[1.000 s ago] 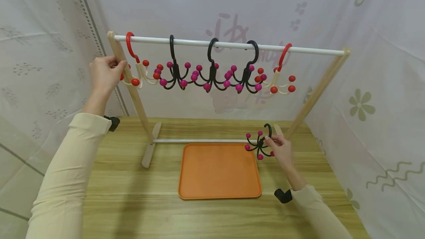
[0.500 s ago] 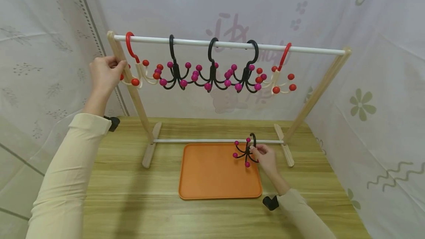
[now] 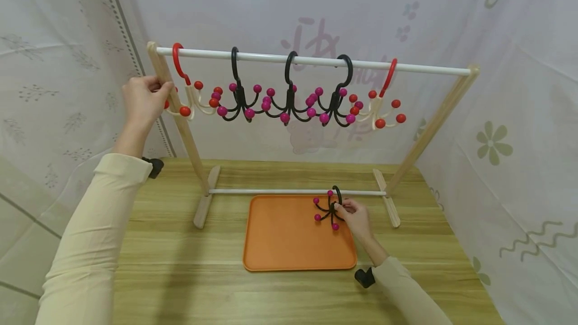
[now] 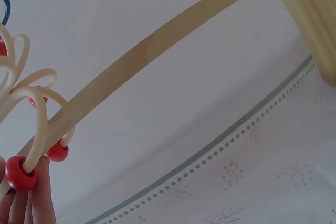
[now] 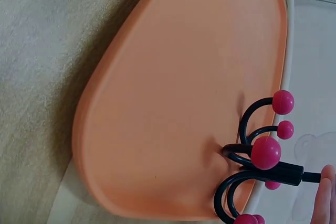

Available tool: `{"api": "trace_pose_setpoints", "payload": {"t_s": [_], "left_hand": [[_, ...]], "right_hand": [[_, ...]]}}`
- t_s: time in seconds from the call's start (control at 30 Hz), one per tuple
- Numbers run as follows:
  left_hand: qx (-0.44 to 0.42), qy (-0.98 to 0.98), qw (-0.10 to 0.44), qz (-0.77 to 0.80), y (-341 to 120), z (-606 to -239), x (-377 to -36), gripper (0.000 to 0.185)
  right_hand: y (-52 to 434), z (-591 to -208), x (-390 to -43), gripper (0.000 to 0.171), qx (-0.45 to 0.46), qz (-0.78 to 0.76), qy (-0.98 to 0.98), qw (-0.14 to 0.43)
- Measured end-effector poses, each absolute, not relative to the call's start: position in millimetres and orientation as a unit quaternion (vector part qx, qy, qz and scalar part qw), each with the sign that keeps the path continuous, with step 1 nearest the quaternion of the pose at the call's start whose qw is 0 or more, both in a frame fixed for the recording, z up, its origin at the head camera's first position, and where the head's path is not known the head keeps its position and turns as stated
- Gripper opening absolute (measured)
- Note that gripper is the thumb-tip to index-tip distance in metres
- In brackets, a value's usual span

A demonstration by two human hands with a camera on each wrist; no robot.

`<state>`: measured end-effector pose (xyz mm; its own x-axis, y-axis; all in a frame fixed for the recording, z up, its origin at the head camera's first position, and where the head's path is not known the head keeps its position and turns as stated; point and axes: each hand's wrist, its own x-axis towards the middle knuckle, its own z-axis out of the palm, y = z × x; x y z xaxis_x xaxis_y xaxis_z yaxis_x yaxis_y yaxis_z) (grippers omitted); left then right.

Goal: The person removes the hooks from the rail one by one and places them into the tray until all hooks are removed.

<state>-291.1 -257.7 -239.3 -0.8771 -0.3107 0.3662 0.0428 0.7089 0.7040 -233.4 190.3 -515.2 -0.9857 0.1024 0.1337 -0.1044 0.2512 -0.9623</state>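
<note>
My left hand [image 3: 142, 99] grips the upper part of the rack's left wooden post [image 3: 186, 134]. Right beside it hangs a red-and-cream claw hanger [image 3: 190, 95]; in the left wrist view, its red ball tips overlap my fingers [image 4: 42, 198]. Low over the back right of an orange tray [image 3: 289, 237], my right hand [image 3: 358, 219] pinches a black claw hanger with pink balls [image 3: 333, 208] by its neck. In the right wrist view, the hanger's curved prongs [image 5: 223, 195] come close over the tray, and only fingertips [image 5: 324, 198] show at the edge.
Across the white top rail [image 3: 311, 60] hang several more claw hangers, including a black one [image 3: 290, 97] in the middle and a red-and-cream one [image 3: 375, 109] at the right. A white lower rail [image 3: 271, 191] runs just behind the tray. Patterned curtains [image 3: 533, 129] enclose the wooden table [image 3: 289, 295].
My right hand has brought the black hanger left and down, from the rack's right foot to over the tray's back right corner. The left hand keeps its place on the post.
</note>
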Motion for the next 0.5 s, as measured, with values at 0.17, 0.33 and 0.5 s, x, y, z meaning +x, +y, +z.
{"api": "trace_pose_setpoints", "payload": {"t_s": [0.17, 0.33, 0.5], "left_hand": [[0.076, -0.893, 0.236, -0.376, -257.9, -238.9, -291.4, 0.043], [0.076, -0.893, 0.233, -0.377, -258.1, -239.1, -291.5, 0.043], [0.073, -0.894, 0.234, -0.376, -257.8, -239.3, -291.4, 0.042]], "right_hand": [[190.2, -518.0, -234.3, 0.024, 0.010, 0.601, -0.794, 0.096], [192.0, -519.4, -235.2, 0.028, 0.017, 0.589, -0.800, 0.116], [221.5, -556.5, -265.5, 0.032, 0.043, 0.578, -0.800, 0.155]]}}
